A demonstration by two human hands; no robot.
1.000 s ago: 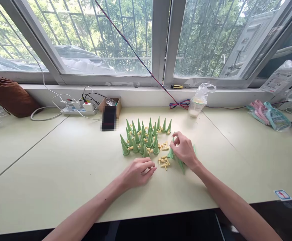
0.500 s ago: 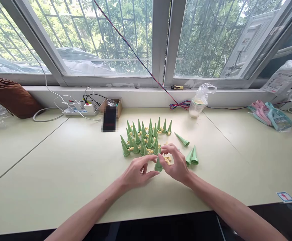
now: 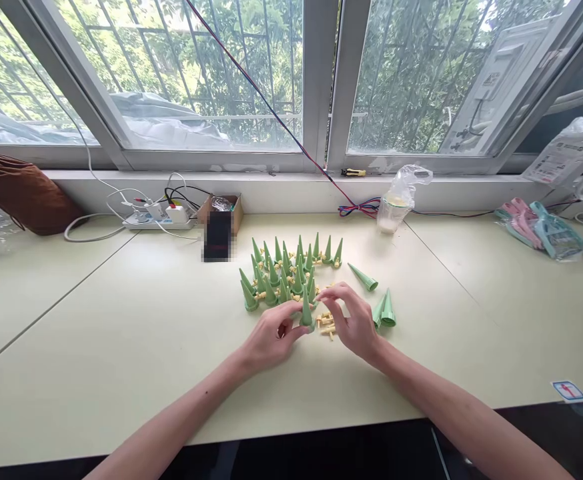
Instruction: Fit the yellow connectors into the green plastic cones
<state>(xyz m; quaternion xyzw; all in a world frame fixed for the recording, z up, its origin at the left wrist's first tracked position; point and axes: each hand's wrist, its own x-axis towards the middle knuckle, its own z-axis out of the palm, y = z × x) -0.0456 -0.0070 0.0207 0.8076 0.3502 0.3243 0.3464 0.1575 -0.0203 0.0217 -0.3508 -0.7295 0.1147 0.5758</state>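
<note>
My left hand [image 3: 276, 333] grips a green cone [image 3: 306, 312] near its base, with the point upward. To its right, my right hand [image 3: 354, 320] hovers with curled fingers apart and nothing visible in them. Small yellow pegs [image 3: 328, 327] lie loose between the two hands. Just beyond my hands stand several upright green cones [image 3: 273, 273] in a cluster, with small yellow pieces at their bases. Right of my right hand, one green cone [image 3: 364, 277] lies on its side, and two more cones [image 3: 388, 311] lean together with their open ends toward me.
A pale table [image 3: 151, 353] spans the view. At the back are a power strip [image 3: 161, 221], a small cardboard box [image 3: 239, 213], a plastic cup in a clear bag [image 3: 392, 210] and a coiled cable [image 3: 359, 209]. Pink and teal bagged items [image 3: 541, 230] lie at the right.
My left hand has shifted the cone slightly left and away from me. My right hand has let go of the cone and drawn apart from it, uncovering the yellow pegs.
</note>
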